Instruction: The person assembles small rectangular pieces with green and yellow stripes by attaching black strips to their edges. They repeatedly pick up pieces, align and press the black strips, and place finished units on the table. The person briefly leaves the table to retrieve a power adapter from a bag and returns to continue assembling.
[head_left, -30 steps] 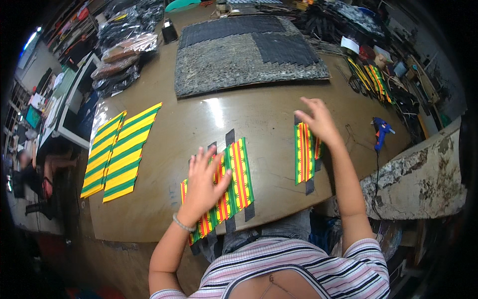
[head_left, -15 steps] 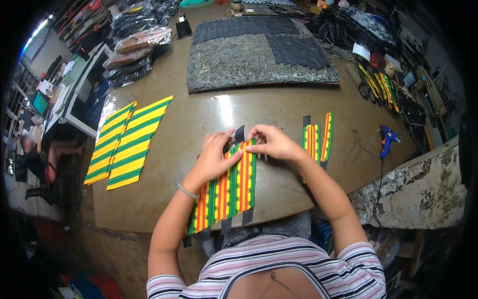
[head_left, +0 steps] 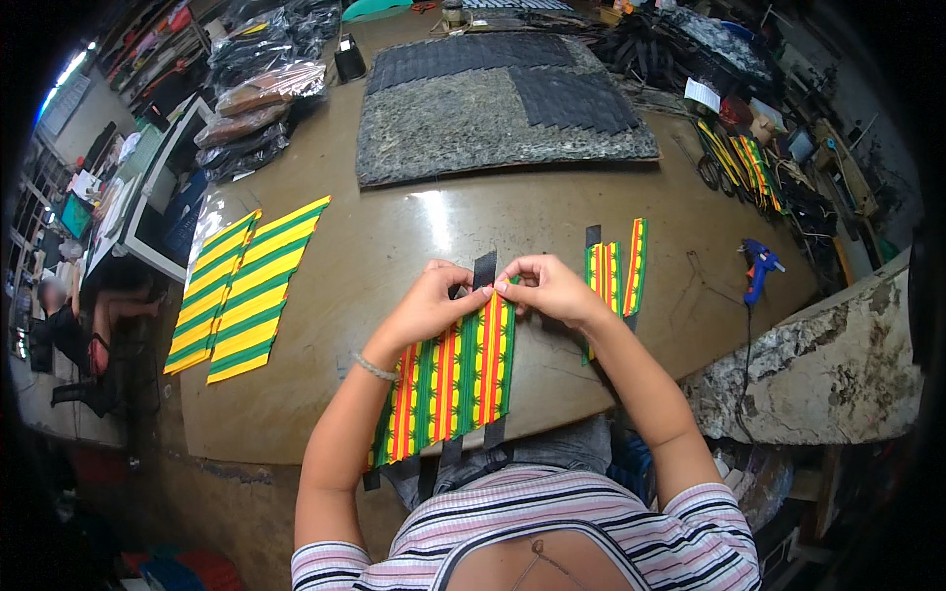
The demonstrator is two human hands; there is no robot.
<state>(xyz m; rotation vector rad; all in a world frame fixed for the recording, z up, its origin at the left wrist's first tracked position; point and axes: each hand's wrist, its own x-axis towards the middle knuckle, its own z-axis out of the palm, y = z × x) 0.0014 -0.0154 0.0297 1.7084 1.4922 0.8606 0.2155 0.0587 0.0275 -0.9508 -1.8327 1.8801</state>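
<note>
A slanted panel of patterned strips (head_left: pixel 443 384), in green, yellow and red with small dark leaf shapes, lies at the table's near edge. Black tabs (head_left: pixel 495 431) stick out from its lower edge, and one black strip (head_left: pixel 484 266) rises past its top. At the panel's top right corner, my left hand (head_left: pixel 440 300) pinches the strip edge between thumb and curled fingers. Right beside it, my right hand (head_left: pixel 545 291) pinches the same edge, thumb against forefinger. The two sets of fingertips meet there and hide the part they grip.
Shorter patterned strips (head_left: pixel 604 271) lie to the right, with a blue glue gun (head_left: pixel 757 271) farther out, its cord hanging down. Yellow-and-green striped pieces (head_left: pixel 271 286) lie left. A worn grey board (head_left: pixel 443 128) with black strips lies at the back, wrapped bundles (head_left: pixel 261 94) back left.
My left fingers have drawn in from lying over the panel to a pinch at its top edge. My right hand stays pinching beside them. The whole view has shifted slightly.
</note>
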